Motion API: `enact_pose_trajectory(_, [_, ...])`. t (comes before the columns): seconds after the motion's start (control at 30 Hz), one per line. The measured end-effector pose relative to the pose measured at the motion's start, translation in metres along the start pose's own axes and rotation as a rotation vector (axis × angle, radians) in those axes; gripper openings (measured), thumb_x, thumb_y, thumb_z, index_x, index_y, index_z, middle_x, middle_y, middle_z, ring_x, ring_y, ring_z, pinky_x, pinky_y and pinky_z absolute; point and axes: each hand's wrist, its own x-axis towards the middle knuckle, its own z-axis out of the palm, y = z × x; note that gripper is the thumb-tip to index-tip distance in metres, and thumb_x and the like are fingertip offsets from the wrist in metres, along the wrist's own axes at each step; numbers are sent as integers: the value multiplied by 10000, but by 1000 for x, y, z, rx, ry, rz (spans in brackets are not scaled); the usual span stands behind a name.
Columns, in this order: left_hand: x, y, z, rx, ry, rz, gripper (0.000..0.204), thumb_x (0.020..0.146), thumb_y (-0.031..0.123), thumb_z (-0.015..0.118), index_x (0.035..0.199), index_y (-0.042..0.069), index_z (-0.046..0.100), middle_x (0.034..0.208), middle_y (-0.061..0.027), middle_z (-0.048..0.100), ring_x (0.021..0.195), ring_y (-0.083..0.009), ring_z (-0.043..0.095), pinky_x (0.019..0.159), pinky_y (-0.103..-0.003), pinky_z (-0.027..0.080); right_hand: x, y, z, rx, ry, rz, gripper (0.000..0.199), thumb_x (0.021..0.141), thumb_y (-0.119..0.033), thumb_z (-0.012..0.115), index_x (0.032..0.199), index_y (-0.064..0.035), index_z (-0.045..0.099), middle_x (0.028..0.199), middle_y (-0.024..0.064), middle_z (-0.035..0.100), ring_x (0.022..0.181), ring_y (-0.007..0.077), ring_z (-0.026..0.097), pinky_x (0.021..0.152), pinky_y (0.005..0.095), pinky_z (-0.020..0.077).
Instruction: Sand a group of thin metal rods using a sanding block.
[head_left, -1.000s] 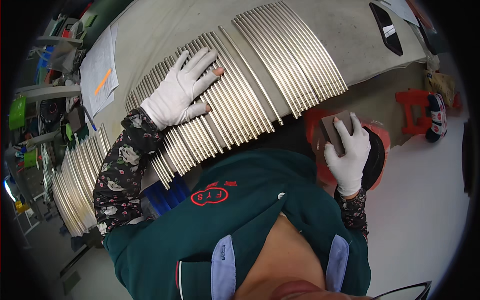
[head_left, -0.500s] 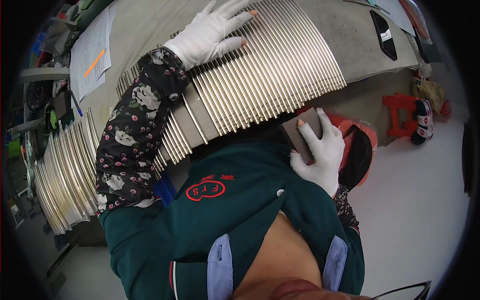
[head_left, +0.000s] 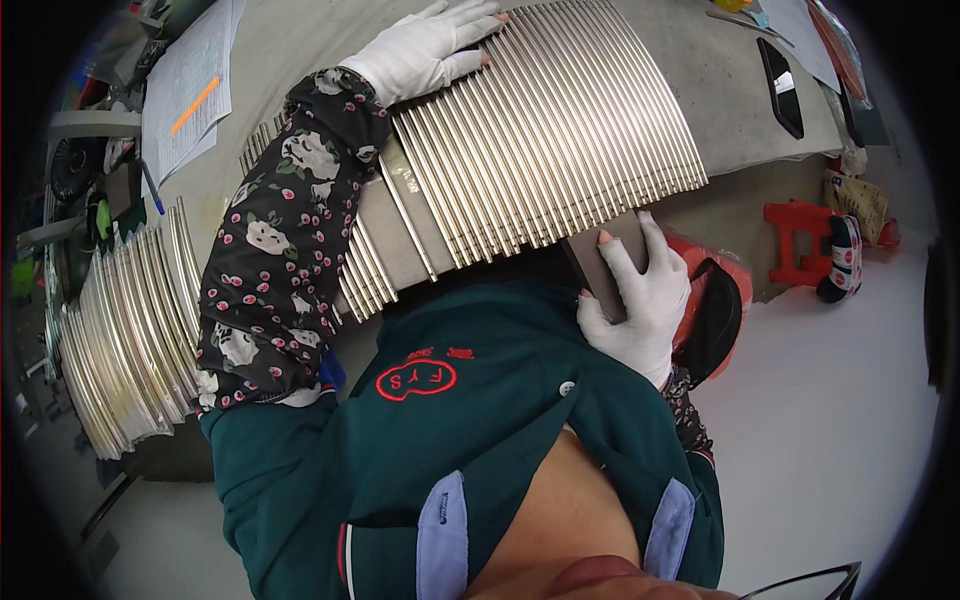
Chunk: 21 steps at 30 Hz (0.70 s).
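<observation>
Head view: grey worktable (head_left: 300,130) bears metal rods (head_left: 540,140), floor (head_left: 830,400) seemingly white.

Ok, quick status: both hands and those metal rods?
Left hand flat on the far ends of the metal rods. Right hand gripping a grey block at the near ends. Nothing in the way.

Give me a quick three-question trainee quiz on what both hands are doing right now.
1. True or false: the left hand rests flat on the row of metal rods.
2. The right hand holds: A) a pen, B) a flat grey block, C) a phone.
3. Fill in: both hands wear white ____.

Key: 1 true; 2 B; 3 gloves.
</observation>
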Motion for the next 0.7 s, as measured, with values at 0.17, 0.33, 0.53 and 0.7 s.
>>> enact_pose_trajectory(0.17, [-2, 5, -4, -15, 4, -25, 597, 1001, 369, 473, 1472, 11, 394, 1559, -200, 339, 1465, -348, 282, 1210, -455, 216, -4, 0, 0, 29, -11, 23, 640, 556, -171, 761, 1188, -138, 667, 1339, 276, 520, 1022, 412, 584, 857, 471, 484])
enact_pose_trajectory(0.33, [-20, -9, -19, -90, 88, -112, 612, 995, 378, 481, 1470, 3, 391, 1554, -213, 338, 1465, -361, 277, 1207, -468, 214, -11, 6, -10, 5, -8, 12, 643, 567, -144, 757, 1201, -123, 654, 1357, 278, 511, 1064, 408, 562, 919, 464, 457])
enact_pose_trajectory(0.53, [-64, -9, -28, -129, -16, -213, 631, 988, 389, 489, 1468, -8, 387, 1550, -229, 336, 1465, -376, 270, 1203, -484, 211, -18, 19, -16, -17, 50, 5, 657, 574, -120, 747, 1223, -119, 639, 1363, 264, 519, 1047, 391, 560, 926, 462, 459])
enact_pose_trajectory(0.7, [-72, 0, -24, -51, -23, -150, 647, 982, 398, 497, 1467, -16, 383, 1545, -243, 335, 1464, -388, 265, 1200, -497, 209, -18, 21, -17, -24, 63, -26, 661, 573, -121, 742, 1226, -121, 645, 1377, 268, 513, 1036, 376, 567, 924, 451, 457])
